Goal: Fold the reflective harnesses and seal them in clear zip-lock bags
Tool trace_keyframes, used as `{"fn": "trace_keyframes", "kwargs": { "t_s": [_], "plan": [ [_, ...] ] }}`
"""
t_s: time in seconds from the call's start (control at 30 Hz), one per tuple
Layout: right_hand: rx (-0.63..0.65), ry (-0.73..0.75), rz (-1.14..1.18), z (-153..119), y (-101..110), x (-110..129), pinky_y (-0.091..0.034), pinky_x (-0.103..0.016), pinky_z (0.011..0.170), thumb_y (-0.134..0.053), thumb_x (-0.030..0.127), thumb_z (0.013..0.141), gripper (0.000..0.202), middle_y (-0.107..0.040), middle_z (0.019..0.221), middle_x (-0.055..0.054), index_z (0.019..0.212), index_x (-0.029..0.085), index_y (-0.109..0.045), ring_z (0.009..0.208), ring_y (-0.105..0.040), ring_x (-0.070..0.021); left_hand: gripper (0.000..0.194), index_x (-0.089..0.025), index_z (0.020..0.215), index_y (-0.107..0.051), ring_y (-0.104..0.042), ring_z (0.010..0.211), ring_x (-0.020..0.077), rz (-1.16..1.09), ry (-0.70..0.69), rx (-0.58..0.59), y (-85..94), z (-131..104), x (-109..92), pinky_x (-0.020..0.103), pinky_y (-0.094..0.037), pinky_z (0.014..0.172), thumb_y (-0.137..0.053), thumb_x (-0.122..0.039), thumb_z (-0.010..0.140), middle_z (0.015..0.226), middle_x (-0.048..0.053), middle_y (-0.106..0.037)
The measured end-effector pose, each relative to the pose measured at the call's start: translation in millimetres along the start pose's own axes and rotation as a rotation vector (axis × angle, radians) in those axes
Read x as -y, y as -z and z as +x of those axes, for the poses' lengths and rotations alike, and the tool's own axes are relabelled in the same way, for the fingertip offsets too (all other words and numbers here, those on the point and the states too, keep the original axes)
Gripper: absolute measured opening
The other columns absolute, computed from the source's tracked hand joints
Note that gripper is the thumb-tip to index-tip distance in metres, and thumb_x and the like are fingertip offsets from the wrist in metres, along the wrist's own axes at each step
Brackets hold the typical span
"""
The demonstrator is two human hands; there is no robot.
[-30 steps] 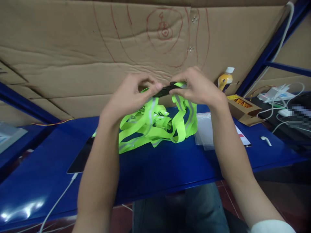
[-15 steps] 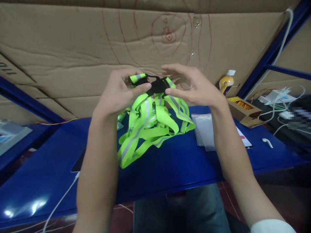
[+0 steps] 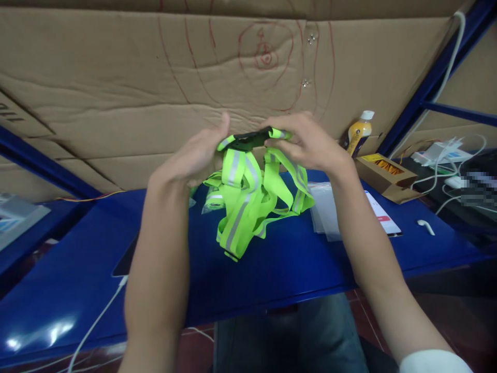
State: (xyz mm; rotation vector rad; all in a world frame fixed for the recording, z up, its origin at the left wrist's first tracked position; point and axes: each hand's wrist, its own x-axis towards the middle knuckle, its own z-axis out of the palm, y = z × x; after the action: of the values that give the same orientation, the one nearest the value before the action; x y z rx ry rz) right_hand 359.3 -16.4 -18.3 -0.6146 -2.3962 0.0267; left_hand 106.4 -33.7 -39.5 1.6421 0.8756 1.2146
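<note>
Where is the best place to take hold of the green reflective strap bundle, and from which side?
Probably at the black buckle on top, the only rigid part; the neon straps hang loose beneath it. Come from both ends, as the left hand and right hand do, fingers pinching the buckle's ends.

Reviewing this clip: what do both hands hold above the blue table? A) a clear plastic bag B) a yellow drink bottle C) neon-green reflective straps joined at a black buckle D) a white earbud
C: the left hand and right hand grip the black buckle, with the neon-green reflective straps hanging down to the blue table.
</note>
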Motion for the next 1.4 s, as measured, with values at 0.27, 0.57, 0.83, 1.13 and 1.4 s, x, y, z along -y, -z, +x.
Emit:
{"fn": "trace_keyframes", "kwargs": {
  "t_s": [0.27, 0.57, 0.83, 1.13, 1.4],
  "plan": [
    [0.071, 0.107, 0.207, 0, 5, -1, -0.048, -0.045, 0.117, -0.084, 0.050, 0.089, 0.057, -0.074, 0.141, -0.009, 0.136, 0.019, -0.072, 0.132, -0.067, -0.0309, 0.037, -0.024, 0.095, -0.084, -0.078, 0.098, 0.0302, 0.080, -0.075, -0.053, 2.2, -5, -16, 0.039, -0.063, 0.078, -0.101, -0.041, 0.066, 0.097, 0.006, -0.082],
    [0.268, -0.103, 0.406, -13, 17, -10, -0.056, -0.035, 0.094, -0.083, 0.054, 0.087, 0.054, -0.076, 0.126, -0.007, 0.128, 0.020, -0.073, 0.114, -0.069, -0.0258, 0.038, -0.025, 0.101, -0.082, -0.077, 0.107, 0.0282, 0.341, -0.336, 0.056, -15.3, -12, -27, 0.034, -0.063, 0.083, -0.101, -0.034, 0.069, 0.110, 0.007, -0.081],
    [0.287, 0.030, 0.225, -2, 2, -12, -0.036, -0.028, 0.070, -0.067, 0.054, 0.102, 0.042, -0.052, 0.071, 0.004, 0.083, 0.016, -0.066, 0.073, -0.044, -0.0124, 0.027, -0.026, 0.106, -0.081, -0.075, 0.104, 0.0262, 0.499, -0.498, 0.009, -15.0, -2, -17, 0.039, -0.060, 0.095, -0.088, -0.044, 0.087, 0.108, 0.005, -0.081],
    [0.062, -0.091, 0.138, 0, 6, 1, -0.039, -0.031, 0.070, -0.076, 0.047, 0.094, 0.031, -0.069, 0.081, -0.002, 0.094, 0.016, -0.075, 0.078, -0.052, -0.0165, 0.026, -0.025, 0.096, -0.078, -0.072, 0.096, 0.0265, 0.642, -0.415, -0.077, -6.4, -2, -18, 0.036, -0.057, 0.092, -0.081, -0.049, 0.089, 0.097, 0.003, -0.079],
    [0.127, -0.155, 0.269, -13, 21, 0, -0.048, -0.034, 0.066, -0.087, 0.055, 0.082, 0.038, -0.066, 0.077, 0.000, 0.095, 0.024, -0.070, 0.072, -0.054, -0.0181, 0.041, -0.022, 0.088, -0.072, -0.072, 0.091, 0.0249, 0.326, -0.222, -0.202, -1.2, -8, -13, 0.034, -0.055, 0.073, -0.084, -0.061, 0.083, 0.079, 0.002, -0.072]
  ]
}}
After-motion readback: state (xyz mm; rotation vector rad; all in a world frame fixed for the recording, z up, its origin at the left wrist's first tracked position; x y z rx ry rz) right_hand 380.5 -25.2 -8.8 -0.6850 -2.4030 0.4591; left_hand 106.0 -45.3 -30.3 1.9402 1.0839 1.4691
